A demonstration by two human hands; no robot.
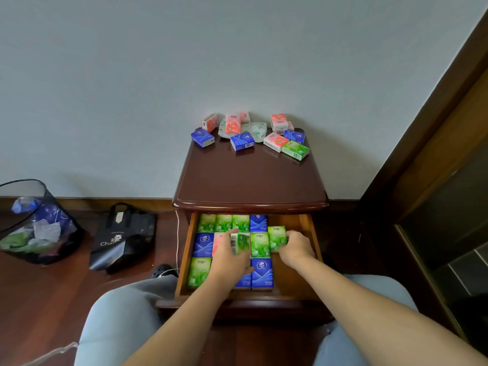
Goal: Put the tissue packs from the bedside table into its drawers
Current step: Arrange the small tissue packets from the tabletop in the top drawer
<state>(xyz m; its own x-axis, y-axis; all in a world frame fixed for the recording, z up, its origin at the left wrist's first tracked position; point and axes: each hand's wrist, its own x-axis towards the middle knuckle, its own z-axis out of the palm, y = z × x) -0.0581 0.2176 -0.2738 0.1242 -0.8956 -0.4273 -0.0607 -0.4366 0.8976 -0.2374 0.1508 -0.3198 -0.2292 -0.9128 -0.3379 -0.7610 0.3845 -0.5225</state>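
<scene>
Tissue packs (250,133): some at back of bedside table (250,180), rest in drawer (306,223) below. Left hand (229,256), right hand (297,247) each grip green pack. Risk: packs wedge crooked, jamming rows.

Bedside bench (250,178) dark reddish-brown, glossy. Packs in drawer (307,228): green with leaf pattern (260,244), blue with white swirl (262,273), one pink (217,241). Packs on top: pink-and-white (233,123), blue (202,138), green (295,150). Wall (132,75) pale grey-blue. Bag (118,239) black, white lettering.
</scene>
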